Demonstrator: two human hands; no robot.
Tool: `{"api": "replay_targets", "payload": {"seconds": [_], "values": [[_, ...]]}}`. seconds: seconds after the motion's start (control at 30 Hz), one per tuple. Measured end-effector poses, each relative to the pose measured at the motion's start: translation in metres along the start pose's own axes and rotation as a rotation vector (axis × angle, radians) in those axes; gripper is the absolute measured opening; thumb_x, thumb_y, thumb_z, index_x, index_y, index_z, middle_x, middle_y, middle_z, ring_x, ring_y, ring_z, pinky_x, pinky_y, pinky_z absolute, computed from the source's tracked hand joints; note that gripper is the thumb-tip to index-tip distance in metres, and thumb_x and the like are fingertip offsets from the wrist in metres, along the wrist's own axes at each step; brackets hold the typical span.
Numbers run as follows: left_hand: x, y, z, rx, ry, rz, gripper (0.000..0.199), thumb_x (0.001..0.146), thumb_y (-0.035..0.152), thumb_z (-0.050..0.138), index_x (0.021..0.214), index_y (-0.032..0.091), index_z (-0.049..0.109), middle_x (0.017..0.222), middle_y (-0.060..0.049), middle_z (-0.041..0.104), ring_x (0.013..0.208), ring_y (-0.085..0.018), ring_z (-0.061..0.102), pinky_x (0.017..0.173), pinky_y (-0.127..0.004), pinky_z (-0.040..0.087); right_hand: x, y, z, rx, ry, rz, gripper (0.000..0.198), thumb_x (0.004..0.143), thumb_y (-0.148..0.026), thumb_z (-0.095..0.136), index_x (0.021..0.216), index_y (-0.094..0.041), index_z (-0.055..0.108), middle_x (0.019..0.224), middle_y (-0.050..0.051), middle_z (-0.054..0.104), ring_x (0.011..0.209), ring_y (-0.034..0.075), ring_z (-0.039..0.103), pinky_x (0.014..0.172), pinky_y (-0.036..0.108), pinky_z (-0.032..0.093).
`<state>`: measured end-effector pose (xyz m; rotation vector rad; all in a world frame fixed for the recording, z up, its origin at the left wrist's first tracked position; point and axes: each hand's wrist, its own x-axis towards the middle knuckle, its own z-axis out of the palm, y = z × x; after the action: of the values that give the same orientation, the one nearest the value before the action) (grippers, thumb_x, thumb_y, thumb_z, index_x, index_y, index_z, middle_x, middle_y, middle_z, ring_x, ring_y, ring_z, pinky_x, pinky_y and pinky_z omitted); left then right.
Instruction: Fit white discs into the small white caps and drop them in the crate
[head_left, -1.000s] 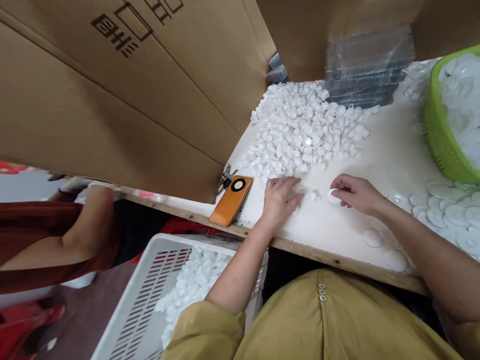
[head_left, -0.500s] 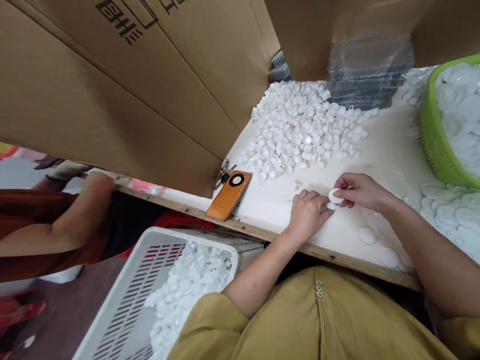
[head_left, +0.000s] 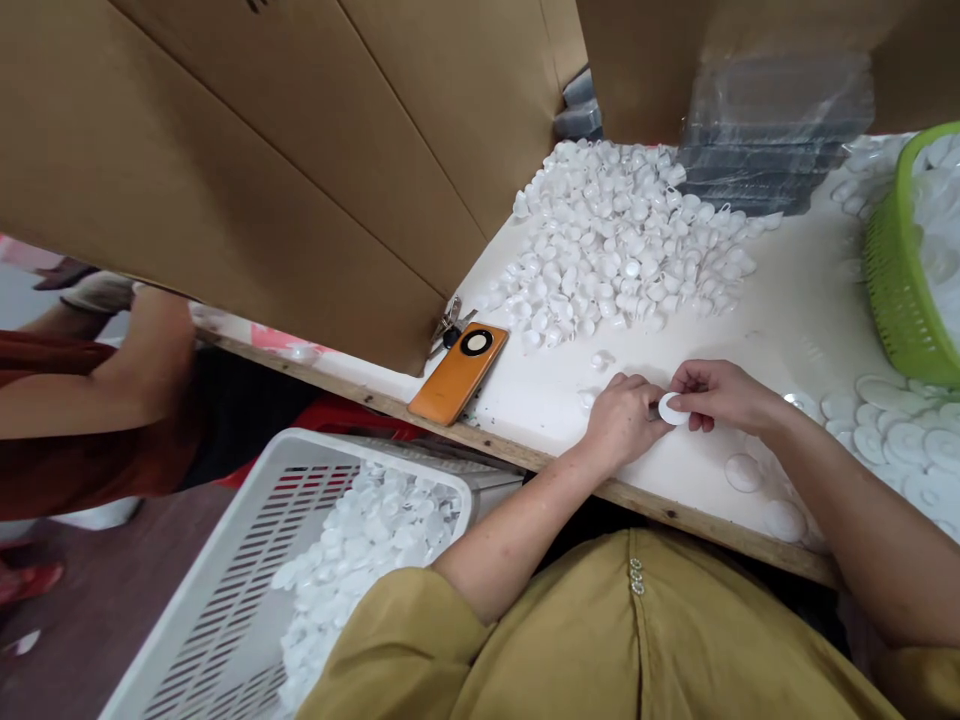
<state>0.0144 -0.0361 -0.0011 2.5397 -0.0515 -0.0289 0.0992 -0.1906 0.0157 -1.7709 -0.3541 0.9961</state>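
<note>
Both hands meet over the white table (head_left: 780,310), just in front of the big pile of small white caps (head_left: 626,245). Left hand (head_left: 622,420) curled, fingers bunched together, tips pressed against a white disc (head_left: 673,409); whatever else sits under the fingers is hidden. Right hand (head_left: 720,395) pinches the same disc from the other side, thumb and forefinger on its rim, other fingers folded under and not readable. Disc held just off the table surface, tilted; can't tell if a small cap is already seated in it.

Relative to the cap pile: a couple of stray caps (head_left: 600,360) lie just on the near side of it, between pile and hands. Orange phone (head_left: 459,373) to the left of the pile at the table's edge, keys (head_left: 448,328) touching its far end, partly tucked under the cardboard box (head_left: 262,170), whose top is cut off by the frame. Stack of clear plastic trays (head_left: 772,140) behind the pile, blurry. Green basket (head_left: 900,290) well to the right of the pile, cut off at the frame edge, contents washed out. More flat white discs (head_left: 892,440) to the right and nearer, some barely distinct from the tabletop.

Below the table, left of the pile, a white slatted crate (head_left: 247,590) holds white pieces, detail unreadable. Another person's arm (head_left: 97,390) far left, hand hidden behind the box.
</note>
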Motion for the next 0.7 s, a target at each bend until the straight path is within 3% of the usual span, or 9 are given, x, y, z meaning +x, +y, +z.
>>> {"api": "replay_targets", "payload": {"seconds": [0.17,0.3,0.43,0.6,0.7], "values": [[0.002,-0.005,-0.005,-0.085,-0.015,0.028,0.02,0.073,0.032,0.074,0.089,0.02,0.071,0.082,-0.004,0.065,0.082,-0.019,0.056,0.08,-0.032,0.045,0.003,0.001,-0.001,-0.006,-0.03,0.004,0.019,0.071,-0.027,0.07,0.079,-0.016,0.056,0.059,-0.003,0.057,0.047,0.01,0.057,0.04,0.018,0.044],[0.006,-0.007,-0.011,-0.094,-0.032,0.052,0.016,0.075,0.032,0.071,0.085,0.021,0.07,0.082,-0.004,0.066,0.083,-0.021,0.057,0.079,-0.034,0.045,0.005,-0.004,0.0,0.02,-0.057,-0.018,0.013,0.075,-0.016,0.065,0.082,-0.016,0.055,0.061,-0.005,0.057,0.046,0.009,0.057,0.041,0.017,0.046],[0.012,-0.011,-0.018,-0.138,-0.085,0.074,0.022,0.073,0.029,0.066,0.094,0.023,0.069,0.094,-0.004,0.067,0.092,-0.024,0.058,0.085,-0.037,0.044,0.008,-0.012,-0.004,0.011,-0.043,0.072,0.017,0.076,-0.01,0.067,0.081,-0.017,0.052,0.056,-0.008,0.054,0.043,0.009,0.057,0.04,0.016,0.046],[0.022,-0.009,-0.026,-0.181,-0.188,0.001,0.037,0.079,0.05,0.054,0.1,0.023,0.068,0.094,-0.005,0.067,0.091,-0.025,0.059,0.081,-0.036,0.045,0.008,-0.017,-0.01,-0.124,-0.006,0.082,0.024,0.074,-0.022,0.074,0.08,-0.019,0.051,0.06,-0.01,0.054,0.041,0.008,0.056,0.037,0.016,0.043],[0.033,-0.002,-0.033,-0.106,-0.293,-0.056,0.033,0.077,0.049,0.053,0.093,0.023,0.066,0.083,-0.002,0.066,0.082,-0.023,0.06,0.07,-0.031,0.043,0.007,-0.021,-0.015,-0.303,-0.022,0.082,0.026,0.074,-0.032,0.076,0.079,-0.019,0.054,0.055,-0.01,0.052,0.039,0.009,0.054,0.035,0.016,0.039]]}}
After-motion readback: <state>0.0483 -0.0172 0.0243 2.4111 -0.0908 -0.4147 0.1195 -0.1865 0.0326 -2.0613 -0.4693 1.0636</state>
